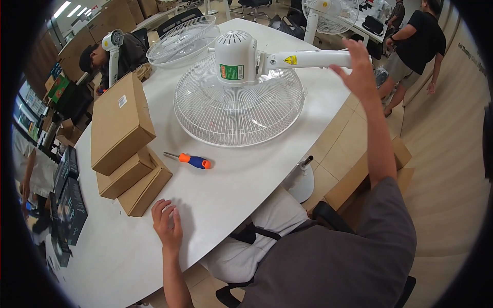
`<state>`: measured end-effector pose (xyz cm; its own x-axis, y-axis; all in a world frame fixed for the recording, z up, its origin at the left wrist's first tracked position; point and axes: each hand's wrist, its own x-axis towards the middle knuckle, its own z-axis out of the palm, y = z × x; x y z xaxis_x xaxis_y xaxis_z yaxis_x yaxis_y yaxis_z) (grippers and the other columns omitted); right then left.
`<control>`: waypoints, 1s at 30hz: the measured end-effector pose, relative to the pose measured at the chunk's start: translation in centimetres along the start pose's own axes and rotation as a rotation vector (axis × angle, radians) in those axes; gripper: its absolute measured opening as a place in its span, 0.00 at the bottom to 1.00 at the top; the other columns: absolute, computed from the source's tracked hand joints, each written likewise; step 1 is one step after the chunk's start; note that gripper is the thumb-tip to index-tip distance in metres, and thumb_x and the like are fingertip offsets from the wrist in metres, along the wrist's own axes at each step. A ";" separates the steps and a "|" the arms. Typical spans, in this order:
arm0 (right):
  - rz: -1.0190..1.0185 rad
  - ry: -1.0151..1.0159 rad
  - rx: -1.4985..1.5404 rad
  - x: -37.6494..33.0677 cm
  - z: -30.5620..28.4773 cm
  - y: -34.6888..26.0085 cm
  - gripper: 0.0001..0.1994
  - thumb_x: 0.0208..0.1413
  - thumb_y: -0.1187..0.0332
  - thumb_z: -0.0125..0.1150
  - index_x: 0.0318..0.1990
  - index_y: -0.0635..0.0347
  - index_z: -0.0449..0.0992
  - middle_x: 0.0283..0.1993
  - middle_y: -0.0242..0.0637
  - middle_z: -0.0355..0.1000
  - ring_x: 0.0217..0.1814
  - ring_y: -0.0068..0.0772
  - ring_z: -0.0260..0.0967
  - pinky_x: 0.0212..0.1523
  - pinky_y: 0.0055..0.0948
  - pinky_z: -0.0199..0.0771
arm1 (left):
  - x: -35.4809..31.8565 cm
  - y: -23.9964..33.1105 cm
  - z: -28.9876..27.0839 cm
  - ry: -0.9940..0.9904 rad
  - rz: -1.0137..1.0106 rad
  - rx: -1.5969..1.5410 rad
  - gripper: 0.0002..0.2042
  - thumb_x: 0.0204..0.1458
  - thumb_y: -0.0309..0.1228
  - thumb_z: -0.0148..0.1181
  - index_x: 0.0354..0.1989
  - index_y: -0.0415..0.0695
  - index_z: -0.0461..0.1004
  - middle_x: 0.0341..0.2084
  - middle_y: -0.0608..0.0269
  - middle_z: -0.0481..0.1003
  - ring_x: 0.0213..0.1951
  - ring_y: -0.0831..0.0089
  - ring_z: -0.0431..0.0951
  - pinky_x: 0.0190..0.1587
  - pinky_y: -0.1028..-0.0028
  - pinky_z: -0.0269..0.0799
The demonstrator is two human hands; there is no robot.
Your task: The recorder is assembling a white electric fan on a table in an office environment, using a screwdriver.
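Note:
A white electric fan lies face down on the white table. Its wire grille rests against the tabletop, with the motor housing on top. From the housing a white neck tube with a yellow warning sticker reaches out to the right. My right hand is raised at the tube's far end, fingers spread and thumb out; part of the tube end is hidden behind it. My left hand rests by the table's near side, holding nothing, its fingers loosely bent and apart. Beyond it lies a blue and orange screwdriver.
Brown cardboard boxes are stacked left of the screwdriver. Another fan grille lies farther back. A round white stand base and an open carton are on the floor at right. One person stands beyond; another leans over the far-left side.

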<state>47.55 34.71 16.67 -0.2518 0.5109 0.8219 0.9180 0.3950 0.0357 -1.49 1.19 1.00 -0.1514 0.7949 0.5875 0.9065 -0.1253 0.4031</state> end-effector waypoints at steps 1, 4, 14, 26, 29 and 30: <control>-0.010 -0.069 -0.063 0.7 0.1 2.7 0.40 0.42 0.49 0.74 0.63 0.56 0.66 0.62 0.50 0.64 0.70 0.56 0.54 0.66 0.47 0.60 | 0.7 1.2 0.6 -0.002 0.010 -0.053 0.03 0.52 0.21 0.58 0.34 0.36 0.76 0.42 0.53 0.75 0.50 0.54 0.73 0.52 0.61 0.69; 0.042 -0.285 -0.057 1.9 0.1 6.3 0.43 0.38 0.46 0.75 0.62 0.54 0.67 0.61 0.47 0.65 0.69 0.54 0.55 0.65 0.46 0.61 | 2.6 4.4 2.8 -0.017 0.007 -0.198 0.06 0.53 0.23 0.58 0.38 0.36 0.76 0.43 0.53 0.75 0.50 0.56 0.73 0.52 0.63 0.69; -0.015 -0.238 -0.141 2.3 -0.4 4.1 0.29 0.38 0.52 0.77 0.48 0.56 0.79 0.49 0.42 0.71 0.56 0.45 0.65 0.59 0.40 0.67 | 7.9 11.0 10.9 -0.085 -0.197 -0.628 0.20 0.54 0.25 0.59 0.56 0.37 0.66 0.52 0.53 0.71 0.51 0.65 0.73 0.53 0.68 0.68; -0.278 -0.013 0.220 2.7 9.0 -11.3 0.10 0.43 0.65 0.69 0.29 0.61 0.80 0.40 0.37 0.71 0.54 0.38 0.64 0.52 0.40 0.63 | 6.0 10.3 12.9 -0.058 0.011 -0.472 0.19 0.49 0.22 0.61 0.51 0.37 0.68 0.50 0.47 0.70 0.52 0.53 0.72 0.54 0.63 0.68; -0.311 -0.009 0.054 2.9 9.6 -12.6 0.09 0.43 0.65 0.70 0.29 0.59 0.80 0.41 0.35 0.70 0.53 0.37 0.64 0.52 0.41 0.61 | 6.0 10.3 13.0 -0.045 0.040 -0.463 0.18 0.49 0.22 0.61 0.50 0.37 0.69 0.50 0.48 0.71 0.50 0.55 0.73 0.53 0.65 0.69; -0.317 -0.014 0.056 2.9 9.7 -12.7 0.09 0.43 0.65 0.70 0.29 0.59 0.80 0.41 0.35 0.70 0.53 0.37 0.64 0.52 0.41 0.61 | 6.0 10.5 12.9 -0.061 0.048 -0.467 0.18 0.49 0.22 0.61 0.50 0.37 0.69 0.49 0.48 0.71 0.50 0.54 0.73 0.53 0.64 0.69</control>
<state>32.16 38.56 13.13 -0.5274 0.3657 0.7669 0.7748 0.5773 0.2576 12.17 12.29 -0.31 -0.0777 0.8131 0.5768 0.6358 -0.4053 0.6569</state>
